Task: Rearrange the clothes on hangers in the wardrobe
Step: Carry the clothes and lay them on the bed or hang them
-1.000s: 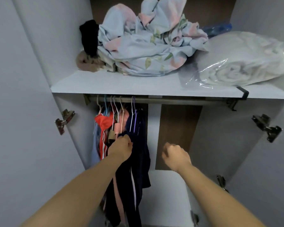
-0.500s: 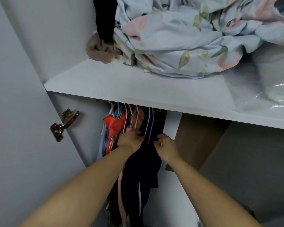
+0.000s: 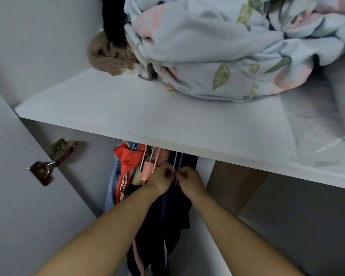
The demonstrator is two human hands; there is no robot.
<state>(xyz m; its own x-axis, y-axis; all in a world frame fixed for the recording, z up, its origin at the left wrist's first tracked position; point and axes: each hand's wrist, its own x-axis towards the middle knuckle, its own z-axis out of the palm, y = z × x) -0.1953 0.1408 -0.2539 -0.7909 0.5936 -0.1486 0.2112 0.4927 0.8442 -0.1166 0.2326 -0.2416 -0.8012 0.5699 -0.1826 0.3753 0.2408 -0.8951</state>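
Purple wire is what the right hand (image 3: 189, 181) has pinched, fingers curled round the necks of two thin purple wire hangers (image 3: 176, 163) that rise out of sight under a white wardrobe shelf (image 3: 147, 116). The left hand (image 3: 159, 180) touches them from the other side, fingers curled in; whether it holds wire or cloth cannot be told. Below both hands hangs a dark navy garment (image 3: 167, 216), soft, limp and probably light, likely to slide off a slim hanger if tilted. The stiff necks look like the surest hold. Packed just left are a pink garment (image 3: 147, 170), a red striped jacket (image 3: 127, 158) and blue denim (image 3: 113, 176). Crumpled floral bedding (image 3: 227, 56) lies on the shelf.
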